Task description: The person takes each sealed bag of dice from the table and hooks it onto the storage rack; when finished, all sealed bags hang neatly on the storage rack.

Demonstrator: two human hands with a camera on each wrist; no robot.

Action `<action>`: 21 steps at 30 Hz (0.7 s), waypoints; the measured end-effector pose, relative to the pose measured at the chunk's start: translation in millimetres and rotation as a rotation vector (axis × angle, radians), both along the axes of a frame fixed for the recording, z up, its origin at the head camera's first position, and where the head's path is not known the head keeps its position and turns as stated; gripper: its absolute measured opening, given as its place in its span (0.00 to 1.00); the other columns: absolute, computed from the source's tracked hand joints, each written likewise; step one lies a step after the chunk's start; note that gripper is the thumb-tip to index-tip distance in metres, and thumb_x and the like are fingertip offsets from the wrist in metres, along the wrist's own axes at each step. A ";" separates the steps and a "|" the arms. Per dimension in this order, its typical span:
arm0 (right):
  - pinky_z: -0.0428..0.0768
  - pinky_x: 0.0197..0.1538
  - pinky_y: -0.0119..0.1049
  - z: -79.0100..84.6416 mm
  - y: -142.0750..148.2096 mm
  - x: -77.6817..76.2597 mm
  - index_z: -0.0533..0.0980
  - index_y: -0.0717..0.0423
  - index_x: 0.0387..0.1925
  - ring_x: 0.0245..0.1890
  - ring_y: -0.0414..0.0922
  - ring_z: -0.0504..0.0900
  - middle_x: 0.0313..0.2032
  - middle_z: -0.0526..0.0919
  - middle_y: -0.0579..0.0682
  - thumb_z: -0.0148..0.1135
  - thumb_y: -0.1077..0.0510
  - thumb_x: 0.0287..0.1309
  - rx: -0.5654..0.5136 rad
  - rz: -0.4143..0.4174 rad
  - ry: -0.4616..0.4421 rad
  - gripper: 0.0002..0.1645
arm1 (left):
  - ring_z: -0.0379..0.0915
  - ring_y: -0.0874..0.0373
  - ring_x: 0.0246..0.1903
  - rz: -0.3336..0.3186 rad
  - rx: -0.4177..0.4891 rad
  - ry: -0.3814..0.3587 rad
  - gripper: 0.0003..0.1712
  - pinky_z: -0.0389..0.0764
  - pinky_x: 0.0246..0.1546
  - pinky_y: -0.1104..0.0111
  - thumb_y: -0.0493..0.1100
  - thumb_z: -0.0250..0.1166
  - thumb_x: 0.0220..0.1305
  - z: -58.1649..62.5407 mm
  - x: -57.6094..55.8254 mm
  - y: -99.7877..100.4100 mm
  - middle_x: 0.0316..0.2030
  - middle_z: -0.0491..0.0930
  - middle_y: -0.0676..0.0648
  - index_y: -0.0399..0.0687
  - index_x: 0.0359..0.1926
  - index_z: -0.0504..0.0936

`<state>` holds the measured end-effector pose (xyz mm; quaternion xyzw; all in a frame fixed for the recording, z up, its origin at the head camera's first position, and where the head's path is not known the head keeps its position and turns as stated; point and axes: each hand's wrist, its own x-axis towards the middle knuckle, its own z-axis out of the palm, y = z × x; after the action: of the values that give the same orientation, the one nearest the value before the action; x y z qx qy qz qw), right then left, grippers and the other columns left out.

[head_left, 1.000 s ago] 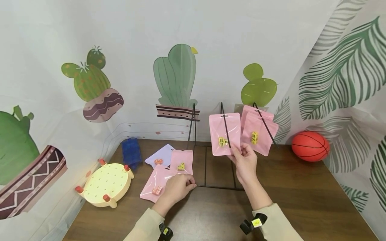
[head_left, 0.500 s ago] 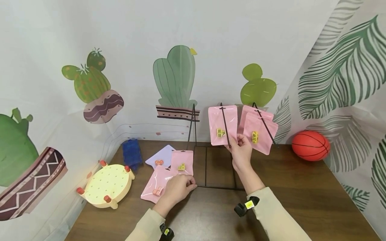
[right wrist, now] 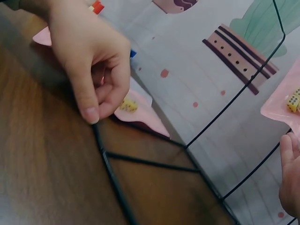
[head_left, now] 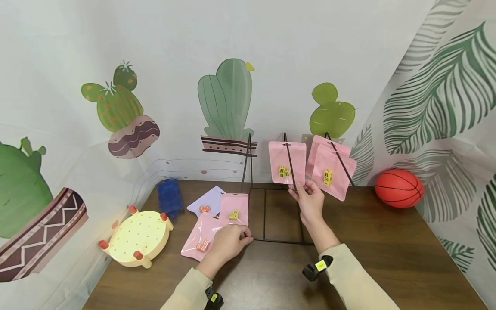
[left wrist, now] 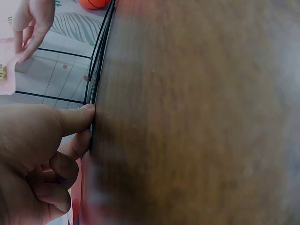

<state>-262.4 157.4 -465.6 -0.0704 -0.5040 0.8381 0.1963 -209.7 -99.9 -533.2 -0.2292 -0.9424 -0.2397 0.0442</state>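
My left hand (head_left: 228,241) pinches the front wire of the black wire rack (head_left: 264,215) between thumb and index finger; the left wrist view shows the grip up close. My right hand (head_left: 310,202) is at the lower right edge of a pink zip bag (head_left: 277,159) holding yellow dice (head_left: 284,171), its thumb and index finger pinching there beside the hook's tip. The bag's top slot is on the rack's middle hook (head_left: 289,159). On the right hook hang two more pink bags (head_left: 339,172), the front one with yellow dice.
Left of the rack lie a pink bag with yellow dice (head_left: 234,202), a pink bag with red dice (head_left: 193,241) and a lilac bag (head_left: 205,200). Further left are a yellow pegged round stand (head_left: 137,237) and a blue object (head_left: 169,196). A red ball (head_left: 399,188) sits right.
The bag on the middle hook went up and slightly left, then its top dipped a little. My right hand shifted left with it. My left hand stayed on the rack.
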 end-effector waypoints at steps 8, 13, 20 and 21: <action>0.86 0.44 0.38 -20.1 14.0 9.9 0.75 0.73 0.49 0.33 0.44 0.90 0.36 0.80 0.58 0.61 0.71 0.70 0.030 0.006 -0.046 0.09 | 0.67 0.68 0.21 -0.002 -0.007 0.006 0.08 0.67 0.22 0.68 0.50 0.75 0.64 -1.0 -1.0 0.0 0.18 0.70 0.66 0.62 0.30 0.84; 0.86 0.44 0.38 -31.3 25.7 19.6 0.77 0.66 0.46 0.35 0.45 0.89 0.35 0.80 0.54 0.62 0.70 0.70 0.066 0.010 -0.084 0.05 | 0.67 0.68 0.21 -0.001 -0.002 0.002 0.08 0.67 0.22 0.68 0.50 0.75 0.64 -1.3 -1.1 0.0 0.18 0.70 0.66 0.62 0.29 0.84; 0.85 0.43 0.33 -47.6 49.2 38.2 0.77 0.66 0.48 0.34 0.42 0.87 0.34 0.81 0.49 0.64 0.66 0.70 0.160 0.017 -0.181 0.08 | 0.67 0.68 0.21 -0.002 0.008 -0.002 0.08 0.67 0.22 0.68 0.49 0.75 0.64 0.0 0.1 -0.3 0.18 0.70 0.66 0.61 0.29 0.84; 0.84 0.43 0.32 -49.0 52.8 41.2 0.77 0.67 0.49 0.34 0.41 0.86 0.34 0.81 0.48 0.64 0.66 0.70 0.179 0.018 -0.195 0.09 | 0.67 0.68 0.21 -0.002 0.011 -0.002 0.08 0.67 0.22 0.68 0.49 0.75 0.64 0.3 0.3 -0.5 0.18 0.70 0.66 0.61 0.29 0.84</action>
<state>-221.2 210.2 -514.6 -0.1292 -0.5942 0.7807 0.1441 -209.3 -100.3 -532.9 -0.2294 -0.9410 -0.2450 0.0440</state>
